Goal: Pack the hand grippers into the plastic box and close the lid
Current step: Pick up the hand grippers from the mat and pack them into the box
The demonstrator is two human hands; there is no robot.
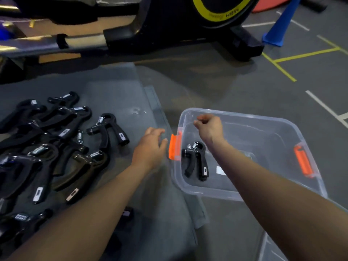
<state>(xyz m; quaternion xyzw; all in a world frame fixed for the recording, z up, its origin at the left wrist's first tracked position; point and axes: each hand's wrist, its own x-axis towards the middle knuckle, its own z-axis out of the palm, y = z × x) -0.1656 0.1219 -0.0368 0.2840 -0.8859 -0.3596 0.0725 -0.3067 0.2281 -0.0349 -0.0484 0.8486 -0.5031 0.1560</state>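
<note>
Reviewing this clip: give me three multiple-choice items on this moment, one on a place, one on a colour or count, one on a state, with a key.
1. Where does the pile of unpacked hand grippers lie?
A. left of the plastic box
B. inside it
C. on the exercise bike

2. How many grippers are inside the box?
A. none
B. one
C. five

3. What is the box's state?
A. lid shut
B. open, no lid on it
C. upside down

Key: 1 A, the pile sits on the floor to the left. 2 B, a single gripper in the box lies near the orange latch. 3 B, the rim is uncovered and the right hand hovers inside it.
</note>
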